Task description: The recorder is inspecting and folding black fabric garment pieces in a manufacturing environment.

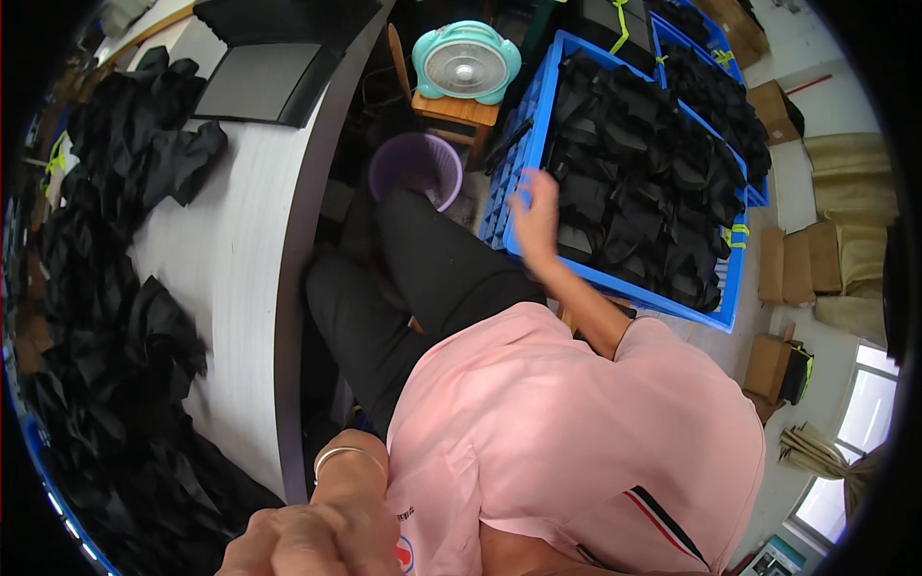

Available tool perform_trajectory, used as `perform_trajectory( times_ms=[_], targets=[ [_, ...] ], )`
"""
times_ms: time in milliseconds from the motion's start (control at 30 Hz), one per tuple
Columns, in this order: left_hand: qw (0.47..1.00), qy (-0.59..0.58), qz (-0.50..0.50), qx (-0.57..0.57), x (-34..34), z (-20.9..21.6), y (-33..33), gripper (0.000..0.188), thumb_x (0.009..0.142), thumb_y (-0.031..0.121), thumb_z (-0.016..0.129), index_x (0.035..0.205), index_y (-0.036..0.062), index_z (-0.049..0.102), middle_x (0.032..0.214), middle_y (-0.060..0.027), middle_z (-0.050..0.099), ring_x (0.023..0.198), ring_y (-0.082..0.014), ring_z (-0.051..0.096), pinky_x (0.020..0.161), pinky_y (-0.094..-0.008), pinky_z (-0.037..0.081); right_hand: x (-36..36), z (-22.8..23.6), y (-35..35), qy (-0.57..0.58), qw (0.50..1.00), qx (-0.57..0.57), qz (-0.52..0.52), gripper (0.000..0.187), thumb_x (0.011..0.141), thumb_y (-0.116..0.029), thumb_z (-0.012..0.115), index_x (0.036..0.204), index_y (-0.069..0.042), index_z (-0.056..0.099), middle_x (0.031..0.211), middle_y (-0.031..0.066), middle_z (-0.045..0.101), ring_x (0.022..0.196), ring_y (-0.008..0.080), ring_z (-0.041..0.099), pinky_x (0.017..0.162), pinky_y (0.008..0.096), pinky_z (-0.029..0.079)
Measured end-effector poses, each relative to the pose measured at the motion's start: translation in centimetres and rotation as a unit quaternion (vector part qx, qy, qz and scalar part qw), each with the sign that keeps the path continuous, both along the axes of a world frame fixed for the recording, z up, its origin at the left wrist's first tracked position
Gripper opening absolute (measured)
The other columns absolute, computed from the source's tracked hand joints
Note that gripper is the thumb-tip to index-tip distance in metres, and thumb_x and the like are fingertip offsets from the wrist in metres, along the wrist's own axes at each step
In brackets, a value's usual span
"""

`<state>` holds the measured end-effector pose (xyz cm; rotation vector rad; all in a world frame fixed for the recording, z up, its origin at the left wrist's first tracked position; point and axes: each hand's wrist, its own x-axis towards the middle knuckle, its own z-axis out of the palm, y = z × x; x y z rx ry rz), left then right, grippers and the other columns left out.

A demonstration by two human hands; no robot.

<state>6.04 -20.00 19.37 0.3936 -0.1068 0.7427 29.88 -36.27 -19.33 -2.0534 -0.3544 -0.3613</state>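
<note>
My right hand (538, 219), slightly blurred, is over the near left rim of a large blue plastic crate (615, 279). Its fingers look loosely bent and apart, with nothing visible in them. Rows of black fabric pieces (634, 163) fill that crate. Close to the camera at the lower edge, my left hand (293, 540) is raised with its fingers curled; the picture's edge hides what they hold, if anything. A bangle circles that wrist. Left of it, a heap of black fabric (106, 317) lies along a pale table (240, 230).
A black padded panel (259, 82) lies at the table's far end. Beyond my knees are a purple bin (451, 173) and a turquoise fan (467, 69) on a wooden stool (456, 110). More filled blue crates (759, 192) and cardboard boxes (802, 261) stand to the right.
</note>
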Motion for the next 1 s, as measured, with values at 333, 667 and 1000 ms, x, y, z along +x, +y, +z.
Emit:
perform_trajectory(
  times_ms=[333,667,1000],
  targets=[
    [0.944,-0.12,-0.146,0.271,2.4,-6.2,4.4,0.009,0.088,0.0,0.07,0.092,0.0046,0.065,0.089,-0.0111,0.068,0.073,-0.0235,0.063,0.068,-0.037,0.058,-7.6,3.7,9.7,0.007,0.857,-0.263,0.443,0.024,0.086,-0.019,0.07,0.107,-0.007,0.07,0.126,0.0134,0.062,0.128,0.0327,0.05,0.11,0.0468,0.036],
    [0.805,-0.318,0.218,0.45,2.1,-2.1,6.4,0.008,0.089,0.008,0.062,0.082,0.0069,0.064,0.076,-0.0017,0.066,0.069,-0.0175,0.065,0.061,-0.0342,0.056,-20.5,10.7,17.8,0.738,0.338,0.143,0.567,0.055,0.103,-0.05,0.05,0.135,-0.005,0.055,0.13,0.0138,0.059,0.114,0.0298,0.064,0.088,0.0446,0.058],
    [0.788,-0.355,0.189,0.467,2.2,-1.7,7.0,0.011,0.089,0.009,0.062,0.078,0.0068,0.063,0.071,-0.0015,0.065,0.063,-0.0173,0.064,0.059,-0.0336,0.055,-16.6,13.7,14.6,0.822,0.119,0.176,0.529,0.058,0.101,-0.051,0.055,0.125,0.001,0.054,0.119,0.0197,0.066,0.078,0.0229,0.07,0.06,0.0365,0.059]
  ],
)
